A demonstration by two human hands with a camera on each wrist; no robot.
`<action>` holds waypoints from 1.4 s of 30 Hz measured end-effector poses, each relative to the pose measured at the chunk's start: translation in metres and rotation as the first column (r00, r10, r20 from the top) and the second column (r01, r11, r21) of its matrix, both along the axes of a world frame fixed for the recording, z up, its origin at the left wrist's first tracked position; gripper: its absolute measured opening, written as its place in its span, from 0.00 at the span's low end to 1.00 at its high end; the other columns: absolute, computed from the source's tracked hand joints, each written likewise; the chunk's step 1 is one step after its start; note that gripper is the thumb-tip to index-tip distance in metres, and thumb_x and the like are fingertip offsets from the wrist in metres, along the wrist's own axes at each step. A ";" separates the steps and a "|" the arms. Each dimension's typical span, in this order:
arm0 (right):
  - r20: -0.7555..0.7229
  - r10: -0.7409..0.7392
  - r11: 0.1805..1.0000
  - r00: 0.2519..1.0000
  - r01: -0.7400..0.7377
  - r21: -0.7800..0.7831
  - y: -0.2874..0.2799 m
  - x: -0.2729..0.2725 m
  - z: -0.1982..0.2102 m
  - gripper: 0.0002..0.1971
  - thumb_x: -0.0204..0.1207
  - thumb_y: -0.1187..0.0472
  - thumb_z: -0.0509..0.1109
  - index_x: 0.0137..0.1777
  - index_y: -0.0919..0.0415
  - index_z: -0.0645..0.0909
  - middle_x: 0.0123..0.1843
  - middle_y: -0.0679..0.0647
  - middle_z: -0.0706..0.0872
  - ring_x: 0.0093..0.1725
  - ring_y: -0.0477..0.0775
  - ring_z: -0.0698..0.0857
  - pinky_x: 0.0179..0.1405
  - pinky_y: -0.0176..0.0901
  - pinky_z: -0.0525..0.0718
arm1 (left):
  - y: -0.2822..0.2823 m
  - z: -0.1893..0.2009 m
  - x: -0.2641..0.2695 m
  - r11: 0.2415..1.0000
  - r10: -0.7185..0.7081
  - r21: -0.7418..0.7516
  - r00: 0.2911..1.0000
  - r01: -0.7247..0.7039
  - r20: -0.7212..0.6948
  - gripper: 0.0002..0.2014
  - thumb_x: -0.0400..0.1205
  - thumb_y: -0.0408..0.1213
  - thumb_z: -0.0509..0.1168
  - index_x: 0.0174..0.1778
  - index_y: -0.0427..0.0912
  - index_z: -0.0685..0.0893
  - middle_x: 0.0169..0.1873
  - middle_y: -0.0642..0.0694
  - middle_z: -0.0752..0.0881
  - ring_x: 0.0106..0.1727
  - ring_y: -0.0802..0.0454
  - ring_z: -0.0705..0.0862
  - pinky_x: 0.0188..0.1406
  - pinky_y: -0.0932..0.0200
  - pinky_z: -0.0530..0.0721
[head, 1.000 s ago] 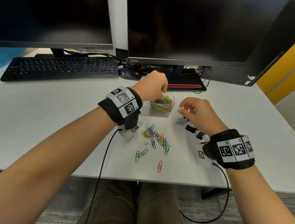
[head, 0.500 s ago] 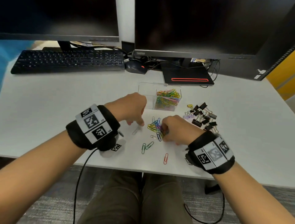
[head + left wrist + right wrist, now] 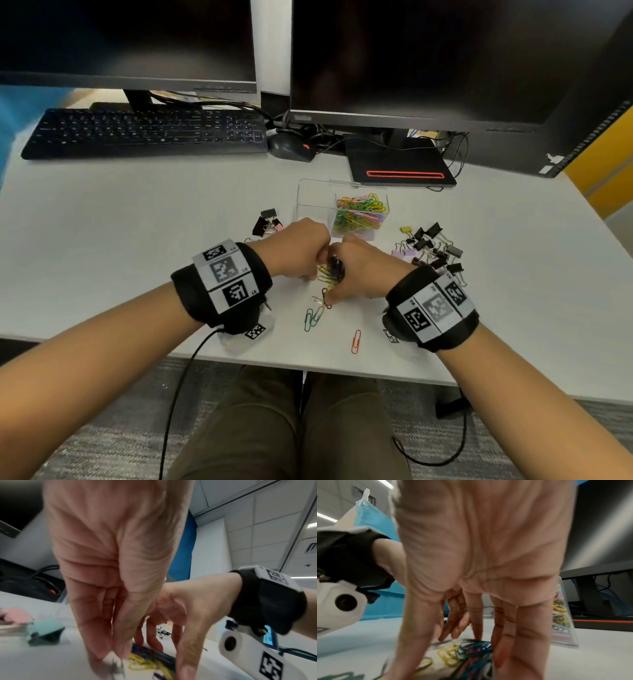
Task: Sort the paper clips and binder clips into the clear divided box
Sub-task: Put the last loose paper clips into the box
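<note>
Between both hands (image 3: 301, 253) (image 3: 359, 270), paper clips (image 3: 330, 274) jumbled, unaligned.

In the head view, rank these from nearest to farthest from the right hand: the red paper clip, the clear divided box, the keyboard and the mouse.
From the right hand:
1. Red paper clip, just toward the person, near the desk edge.
2. Clear divided box, just beyond the hands; too close to the red clip to rank firmly.
3. Mouse, behind the box.
4. Keyboard, far back left.

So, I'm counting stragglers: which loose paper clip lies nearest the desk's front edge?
The red paper clip. It lies alone, closer to the front edge than the green paper clips and the bunch under both hands.
</note>
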State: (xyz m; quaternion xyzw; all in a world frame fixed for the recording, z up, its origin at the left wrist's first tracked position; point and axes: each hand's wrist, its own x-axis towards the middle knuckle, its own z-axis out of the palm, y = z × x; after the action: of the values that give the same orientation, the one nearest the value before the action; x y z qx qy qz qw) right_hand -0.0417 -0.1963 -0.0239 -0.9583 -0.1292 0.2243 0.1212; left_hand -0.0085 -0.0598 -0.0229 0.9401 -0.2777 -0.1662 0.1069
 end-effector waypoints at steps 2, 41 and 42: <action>0.012 0.021 1.000 1.000 -0.021 0.016 -0.001 0.001 0.000 0.36 0.61 0.53 0.83 0.69 0.56 0.74 0.53 0.53 0.69 0.54 0.55 0.76 0.50 0.45 0.77 | 0.005 0.002 0.003 0.999 0.025 -0.023 0.999 -0.026 -0.024 0.12 0.68 0.30 0.77 0.43 0.41 0.83 0.31 0.55 0.76 0.34 0.53 0.79 0.33 0.62 0.75; 0.464 -0.180 0.983 0.867 0.144 0.112 -0.052 0.061 0.049 0.08 0.78 0.57 0.69 0.51 0.60 0.83 0.47 0.57 0.86 0.47 0.56 0.84 0.48 0.49 0.83 | 0.019 -0.003 0.002 0.972 -0.167 0.169 0.986 0.166 -0.010 0.12 0.72 0.21 0.62 0.38 0.41 0.87 0.34 0.50 0.82 0.40 0.43 0.86 0.39 0.54 0.84; 0.455 -0.180 0.983 0.872 0.150 0.102 -0.052 0.063 0.047 0.09 0.78 0.56 0.70 0.51 0.60 0.83 0.47 0.57 0.86 0.47 0.56 0.84 0.48 0.49 0.83 | 0.018 -0.004 0.001 0.969 -0.177 0.172 0.984 0.176 -0.009 0.12 0.72 0.22 0.62 0.38 0.41 0.87 0.35 0.49 0.82 0.41 0.43 0.86 0.40 0.52 0.85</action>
State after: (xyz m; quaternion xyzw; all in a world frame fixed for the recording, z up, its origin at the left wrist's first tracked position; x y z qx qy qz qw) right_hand 0.0216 -0.2480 0.0233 -0.9872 -0.0792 -0.0256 0.1360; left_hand -0.0074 -0.0416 -0.0268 0.9179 -0.3453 -0.1952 0.0093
